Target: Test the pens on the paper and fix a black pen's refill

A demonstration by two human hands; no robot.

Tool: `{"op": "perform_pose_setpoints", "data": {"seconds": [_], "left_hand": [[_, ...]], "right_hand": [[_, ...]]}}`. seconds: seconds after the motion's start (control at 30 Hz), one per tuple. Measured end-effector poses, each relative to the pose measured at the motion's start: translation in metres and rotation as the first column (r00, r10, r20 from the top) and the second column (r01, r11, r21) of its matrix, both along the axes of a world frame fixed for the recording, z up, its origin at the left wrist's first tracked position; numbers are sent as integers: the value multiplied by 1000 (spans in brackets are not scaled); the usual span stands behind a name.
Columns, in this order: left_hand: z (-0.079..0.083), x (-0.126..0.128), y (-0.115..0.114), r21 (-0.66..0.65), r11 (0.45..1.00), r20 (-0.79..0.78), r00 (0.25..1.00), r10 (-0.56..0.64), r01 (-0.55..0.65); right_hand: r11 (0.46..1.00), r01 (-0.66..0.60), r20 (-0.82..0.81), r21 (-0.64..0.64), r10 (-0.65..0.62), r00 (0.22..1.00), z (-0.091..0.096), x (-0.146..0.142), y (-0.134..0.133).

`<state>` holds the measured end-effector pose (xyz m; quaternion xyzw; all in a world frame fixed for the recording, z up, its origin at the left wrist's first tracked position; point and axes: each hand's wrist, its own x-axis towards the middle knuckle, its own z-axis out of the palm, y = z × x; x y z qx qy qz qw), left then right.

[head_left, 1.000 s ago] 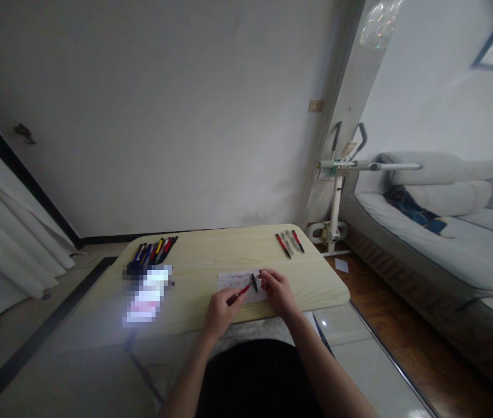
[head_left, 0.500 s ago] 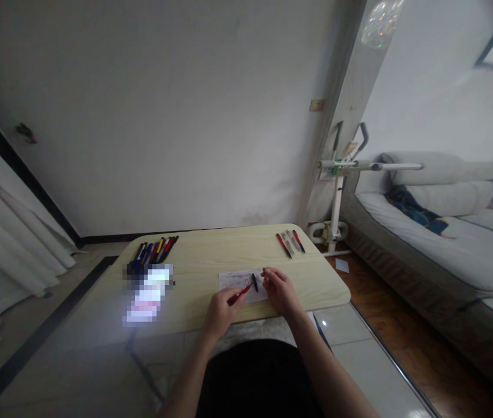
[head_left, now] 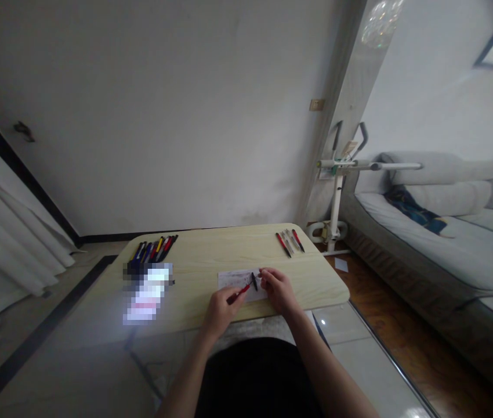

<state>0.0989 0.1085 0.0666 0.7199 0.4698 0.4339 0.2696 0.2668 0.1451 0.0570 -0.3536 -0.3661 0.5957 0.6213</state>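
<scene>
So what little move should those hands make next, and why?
Perhaps the right hand should take the black piece: it shows close beside that hand, over the paper, while the left hand holds a red pen pointed toward it. Whether the right fingers pinch anything is too small to tell.

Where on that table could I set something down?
The table is bare at far middle, between the pen bunch and four pens, and right of the right hand. Crowded: the left, with the bunch and pixelated bright patch, and around the left hand and paper.
</scene>
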Motion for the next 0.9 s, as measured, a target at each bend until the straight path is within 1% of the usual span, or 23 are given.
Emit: {"op": "perform_pose_setpoints", "data": {"seconds": [0.33, 0.53, 0.67, 0.8, 0.9], "left_hand": [[-3, 0, 1, -19, 1000, 2, 1000, -8, 8], [0, 0, 0, -14, 1000, -24, 1000, -7, 6], [0, -1, 0, -20, 1000, -34, 999, -18, 18], [0, -1, 0, -22, 999, -14, 1000, -24, 24], [0, 0, -1, -25, 1000, -1, 1000, -17, 17]], "right_hand": [[1000, -1, -5, -17, 1, 1000, 2, 0, 0], [1000, -20, -12, 1, 20, 1000, -1, 0, 1], [1000, -17, 54, 11, 16, 998, -2, -1, 1], [999, -6, 150, 51, -2, 989, -3, -1, 0], [998, -1, 180, 68, -11, 984, -3, -1, -1]]}}
